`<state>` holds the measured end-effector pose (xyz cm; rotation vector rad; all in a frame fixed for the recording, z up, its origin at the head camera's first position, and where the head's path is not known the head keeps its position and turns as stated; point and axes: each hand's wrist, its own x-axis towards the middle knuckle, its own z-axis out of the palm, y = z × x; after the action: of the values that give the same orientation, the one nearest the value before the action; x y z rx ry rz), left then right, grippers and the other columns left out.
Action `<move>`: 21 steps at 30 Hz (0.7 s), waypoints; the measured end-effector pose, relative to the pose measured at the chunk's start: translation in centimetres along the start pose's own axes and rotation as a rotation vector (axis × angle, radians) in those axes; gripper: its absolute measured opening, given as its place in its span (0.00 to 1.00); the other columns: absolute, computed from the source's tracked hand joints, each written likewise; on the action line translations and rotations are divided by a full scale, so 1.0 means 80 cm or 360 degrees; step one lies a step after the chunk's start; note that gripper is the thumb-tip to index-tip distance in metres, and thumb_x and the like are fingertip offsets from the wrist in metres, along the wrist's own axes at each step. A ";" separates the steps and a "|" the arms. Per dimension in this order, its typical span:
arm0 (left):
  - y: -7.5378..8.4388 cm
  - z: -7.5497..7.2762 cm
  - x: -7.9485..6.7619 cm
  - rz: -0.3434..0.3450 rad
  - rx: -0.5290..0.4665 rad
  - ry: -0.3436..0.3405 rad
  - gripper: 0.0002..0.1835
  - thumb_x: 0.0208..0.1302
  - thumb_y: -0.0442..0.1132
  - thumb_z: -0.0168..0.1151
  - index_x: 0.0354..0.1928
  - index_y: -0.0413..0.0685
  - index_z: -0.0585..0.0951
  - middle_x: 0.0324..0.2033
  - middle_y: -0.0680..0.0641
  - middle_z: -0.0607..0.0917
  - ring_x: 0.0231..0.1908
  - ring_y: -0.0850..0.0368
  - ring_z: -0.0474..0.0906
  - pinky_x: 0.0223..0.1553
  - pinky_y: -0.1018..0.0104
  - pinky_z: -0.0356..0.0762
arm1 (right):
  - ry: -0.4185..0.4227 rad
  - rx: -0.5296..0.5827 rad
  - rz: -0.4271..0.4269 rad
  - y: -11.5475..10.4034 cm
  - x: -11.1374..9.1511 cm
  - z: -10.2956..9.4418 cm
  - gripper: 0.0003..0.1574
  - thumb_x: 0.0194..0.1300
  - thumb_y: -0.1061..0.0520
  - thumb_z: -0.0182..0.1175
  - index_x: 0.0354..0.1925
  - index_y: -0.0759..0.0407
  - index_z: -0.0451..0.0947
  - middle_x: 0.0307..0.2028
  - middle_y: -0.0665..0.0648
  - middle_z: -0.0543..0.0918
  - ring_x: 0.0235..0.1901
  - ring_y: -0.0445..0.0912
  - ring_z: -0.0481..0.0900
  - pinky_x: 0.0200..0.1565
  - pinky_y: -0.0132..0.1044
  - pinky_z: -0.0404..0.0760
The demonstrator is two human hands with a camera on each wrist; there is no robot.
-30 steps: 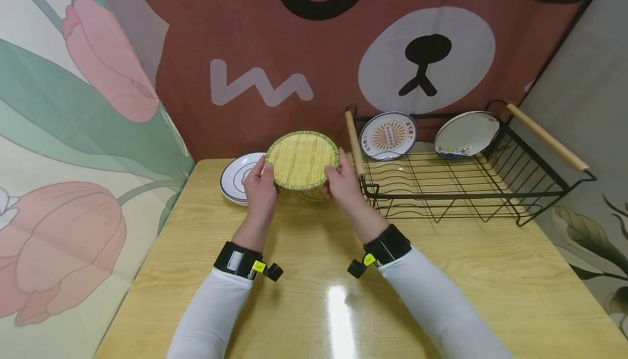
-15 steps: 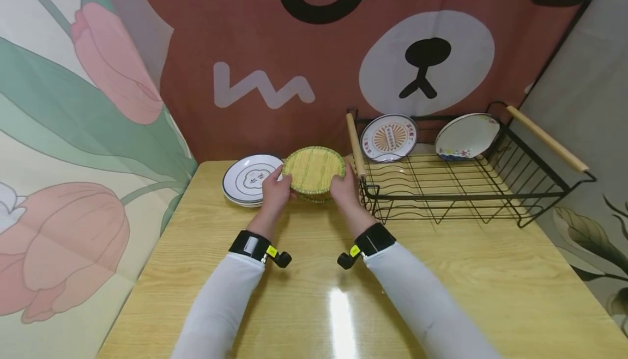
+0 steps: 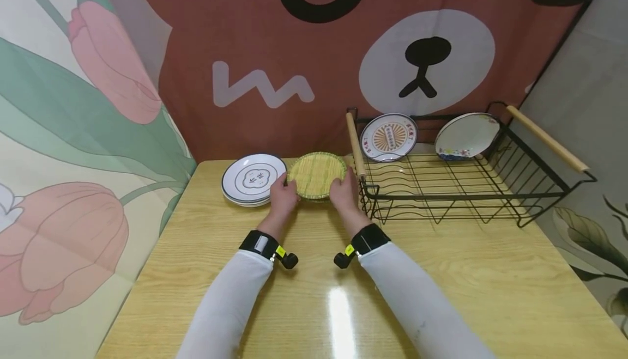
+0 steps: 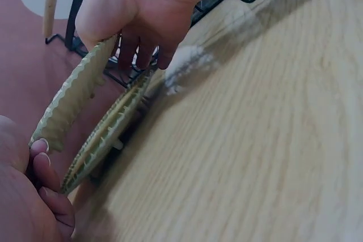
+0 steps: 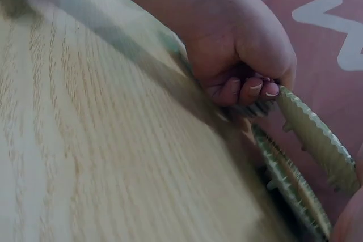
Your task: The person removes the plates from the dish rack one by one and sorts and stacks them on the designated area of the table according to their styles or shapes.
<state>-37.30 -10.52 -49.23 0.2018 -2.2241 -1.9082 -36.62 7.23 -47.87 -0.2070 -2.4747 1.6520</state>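
Head view, woven disc: the woven disc [image 3: 316, 175] sits mid-frame, face up, yellow-green with faint stripes and a darker stitched rim.
Head view, hold: left hand [image 3: 283, 198] and right hand [image 3: 345, 193] pinch opposite edges, thumbs uppermost, probably for a balanced, level hold.
Head view, dishes: stacked plates [image 3: 247, 184] lie left of centre, probably nested to save room; at right, a plate [image 3: 388, 137] and a white dish [image 3: 467, 135] lean at the back of the wire rack [image 3: 441, 196], its wires likely bearing their slant.
Left wrist view, gap: below the disc, left of centre, is a second woven piece [image 4: 108, 134], apart from it, scalloped-edged; its support is unclear.
Right wrist view, fingers: the left hand's curl at the disc's edge, upper right; the right hand's are out of sight here.
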 end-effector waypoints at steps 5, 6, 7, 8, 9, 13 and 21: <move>-0.007 0.003 0.006 0.0011 0.0099 -0.0021 0.30 0.77 0.40 0.51 0.78 0.41 0.63 0.43 0.35 0.83 0.18 0.60 0.75 0.23 0.69 0.78 | -0.0040 0.0040 0.0027 0.012 0.006 0.005 0.41 0.77 0.55 0.36 0.82 0.61 0.40 0.82 0.64 0.48 0.82 0.58 0.48 0.80 0.53 0.53; -0.009 0.004 0.006 0.0016 0.0113 -0.0025 0.31 0.77 0.41 0.50 0.78 0.42 0.63 0.43 0.35 0.83 0.18 0.60 0.75 0.23 0.69 0.78 | -0.0043 0.0047 0.0034 0.014 0.007 0.005 0.41 0.77 0.55 0.36 0.82 0.61 0.40 0.82 0.64 0.48 0.82 0.58 0.48 0.80 0.54 0.53; -0.009 0.005 0.006 0.0025 0.0134 -0.0029 0.31 0.77 0.41 0.50 0.78 0.42 0.62 0.42 0.35 0.83 0.18 0.60 0.75 0.24 0.69 0.78 | -0.0042 0.0044 0.0036 0.016 0.008 0.005 0.41 0.77 0.55 0.36 0.82 0.61 0.40 0.82 0.64 0.48 0.82 0.58 0.48 0.80 0.54 0.53; -0.010 0.006 0.005 0.0035 0.0148 -0.0035 0.31 0.77 0.41 0.50 0.78 0.41 0.62 0.41 0.34 0.83 0.18 0.60 0.76 0.24 0.68 0.79 | -0.0036 0.0041 0.0031 0.017 0.010 0.006 0.41 0.77 0.55 0.36 0.82 0.62 0.40 0.82 0.65 0.48 0.82 0.59 0.48 0.80 0.53 0.53; -0.011 0.007 0.004 0.0049 0.0167 -0.0038 0.31 0.77 0.41 0.50 0.78 0.41 0.62 0.40 0.34 0.83 0.18 0.60 0.76 0.25 0.69 0.79 | -0.0035 0.0042 0.0031 0.018 0.011 0.005 0.42 0.76 0.56 0.36 0.82 0.62 0.40 0.82 0.65 0.48 0.82 0.59 0.48 0.80 0.53 0.53; -0.013 0.009 0.001 0.0085 0.0238 -0.0055 0.31 0.78 0.41 0.50 0.78 0.39 0.61 0.44 0.32 0.85 0.18 0.60 0.76 0.28 0.68 0.80 | -0.0050 0.0006 0.0040 0.023 0.015 0.005 0.43 0.75 0.56 0.36 0.82 0.63 0.38 0.82 0.67 0.47 0.82 0.59 0.48 0.80 0.53 0.53; -0.015 0.009 0.006 0.0071 0.0348 -0.0076 0.30 0.77 0.41 0.51 0.77 0.38 0.64 0.60 0.31 0.81 0.19 0.60 0.78 0.29 0.68 0.80 | 0.0001 -0.0055 0.0006 0.026 0.022 0.007 0.44 0.72 0.59 0.39 0.81 0.68 0.42 0.80 0.71 0.54 0.80 0.61 0.53 0.79 0.52 0.59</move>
<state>-37.98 -10.12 -50.52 0.1395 -2.4463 -1.6624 -38.40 7.84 -49.93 -0.2170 -2.5055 1.6108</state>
